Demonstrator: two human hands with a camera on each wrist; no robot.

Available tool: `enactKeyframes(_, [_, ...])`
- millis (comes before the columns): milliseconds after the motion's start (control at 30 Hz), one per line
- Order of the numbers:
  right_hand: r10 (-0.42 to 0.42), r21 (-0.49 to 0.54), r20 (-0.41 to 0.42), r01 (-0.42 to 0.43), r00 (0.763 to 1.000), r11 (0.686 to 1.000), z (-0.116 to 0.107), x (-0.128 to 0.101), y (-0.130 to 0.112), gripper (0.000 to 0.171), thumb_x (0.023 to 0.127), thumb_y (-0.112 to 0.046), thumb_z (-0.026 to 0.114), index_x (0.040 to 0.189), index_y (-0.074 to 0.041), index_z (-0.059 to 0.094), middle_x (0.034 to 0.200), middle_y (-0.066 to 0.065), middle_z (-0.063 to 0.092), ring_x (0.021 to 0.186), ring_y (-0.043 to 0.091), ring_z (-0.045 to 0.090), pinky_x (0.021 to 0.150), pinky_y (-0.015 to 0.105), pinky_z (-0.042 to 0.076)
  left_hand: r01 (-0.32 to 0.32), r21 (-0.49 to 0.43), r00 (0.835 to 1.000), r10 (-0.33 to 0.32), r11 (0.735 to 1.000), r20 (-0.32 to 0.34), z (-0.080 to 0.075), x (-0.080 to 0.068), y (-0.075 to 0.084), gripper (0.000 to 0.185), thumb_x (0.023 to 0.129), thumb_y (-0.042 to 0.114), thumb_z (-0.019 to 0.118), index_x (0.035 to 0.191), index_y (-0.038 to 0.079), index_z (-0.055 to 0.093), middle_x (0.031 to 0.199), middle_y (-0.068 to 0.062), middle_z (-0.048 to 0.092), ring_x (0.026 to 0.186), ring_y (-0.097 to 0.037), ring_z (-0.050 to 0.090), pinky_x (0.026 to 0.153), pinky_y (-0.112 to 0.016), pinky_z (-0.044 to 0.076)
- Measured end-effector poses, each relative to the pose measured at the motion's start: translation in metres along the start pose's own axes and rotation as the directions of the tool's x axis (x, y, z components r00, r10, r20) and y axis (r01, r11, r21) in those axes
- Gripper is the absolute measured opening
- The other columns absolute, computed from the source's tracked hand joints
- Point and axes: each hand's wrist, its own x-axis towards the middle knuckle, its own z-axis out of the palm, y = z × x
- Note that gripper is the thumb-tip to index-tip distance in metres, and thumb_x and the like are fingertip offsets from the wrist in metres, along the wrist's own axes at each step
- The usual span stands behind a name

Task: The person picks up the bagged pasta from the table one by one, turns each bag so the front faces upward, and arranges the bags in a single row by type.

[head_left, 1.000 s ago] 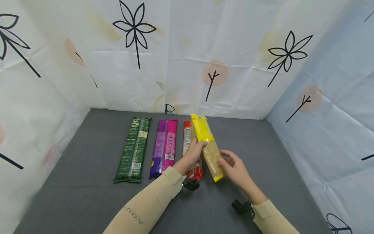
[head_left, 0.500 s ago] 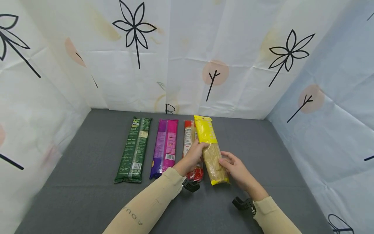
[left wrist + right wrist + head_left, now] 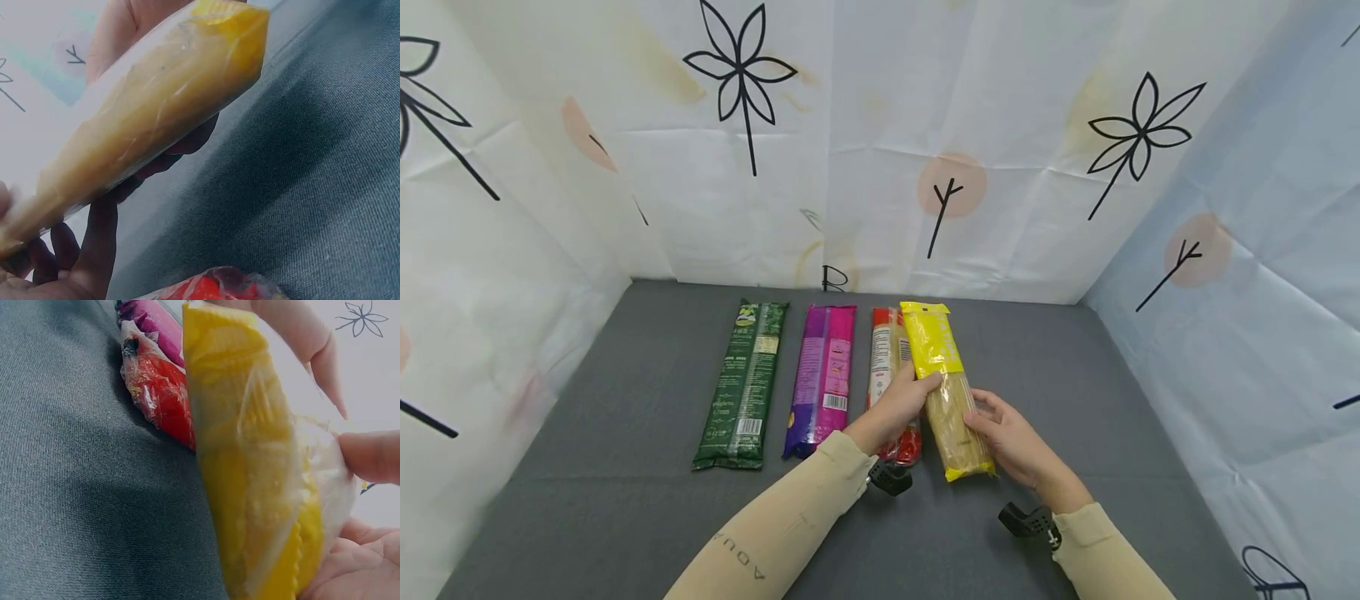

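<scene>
A yellow packet of spaghetti (image 3: 951, 408) with a clear lower half is held above the grey cloth, tilted slightly. Its shadow shows on the cloth in the left wrist view. My left hand (image 3: 895, 408) grips its left edge near the middle, thumb on top. Lower down, my right hand (image 3: 1018, 446) holds the right edge, with the thumb (image 3: 375, 456) pressing the wrapper and fingers beneath. Straight pale strands show through the film. Partly hidden behind my left hand and wrist lies a red packet of spaghetti (image 3: 881, 350).
Left of the red packet lie a purple and pink packet (image 3: 823, 367) and a dark green packet (image 3: 743, 383), side by side on the grey cloth (image 3: 625, 400). White printed curtains (image 3: 880, 125) enclose the back and sides.
The yellow packet has come slightly toward me and right, and turned a little more upright, its clear face showing more fully. Both hands keep their hold. The other packets have not moved.
</scene>
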Motion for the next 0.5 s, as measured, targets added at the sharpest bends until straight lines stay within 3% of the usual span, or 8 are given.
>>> enactKeyframes(167, [0.001,0.037,-0.053,0.001,0.999,0.999,0.001,-0.001,0.0,0.062,0.099,-0.022,0.057,0.149,-0.009,0.021,0.136,0.021,0.046,0.104,0.029,0.061,0.082,0.043,0.053,-0.037,0.1,0.998,0.041,0.994,-0.038,0.003,0.002,-0.006,0.049,0.098,0.031,0.058,0.14,0.018,0.038,0.12,-0.004,0.055,0.104,-0.02,0.06,0.088,-0.041,0.051])
enactKeyframes(267, [-0.002,0.049,-0.112,0.008,0.994,0.999,0.001,-0.001,0.0,0.061,0.1,-0.02,0.057,0.149,-0.011,0.022,0.138,0.02,0.045,0.105,0.029,0.061,0.082,0.044,0.053,-0.093,0.182,0.994,0.103,0.979,-0.048,0.01,0.002,-0.007,0.051,0.097,0.024,0.06,0.142,0.017,0.036,0.118,-0.003,0.055,0.102,-0.018,0.06,0.085,-0.04,0.052])
enactKeyframes(400, [-0.002,0.035,-0.2,0.009,0.98,0.999,-0.005,0.004,0.0,0.058,0.1,-0.019,0.055,0.149,-0.013,0.024,0.139,0.021,0.045,0.104,0.029,0.061,0.081,0.045,0.053,-0.186,0.315,0.98,0.2,0.931,-0.01,0.02,-0.001,-0.01,0.064,0.095,0.017,0.062,0.149,0.017,0.027,0.115,-0.004,0.053,0.097,-0.016,0.06,0.078,-0.035,0.053])
enactKeyframes(500, [-0.008,0.004,-0.26,0.01,0.966,1.0,-0.011,0.007,-0.001,0.058,0.101,-0.019,0.054,0.149,-0.012,0.023,0.139,0.021,0.045,0.104,0.028,0.062,0.08,0.044,0.054,-0.212,0.413,0.975,0.22,0.886,0.028,0.027,-0.002,-0.016,0.075,0.093,0.018,0.064,0.153,0.02,0.019,0.112,-0.004,0.048,0.091,-0.014,0.057,0.072,-0.03,0.052])
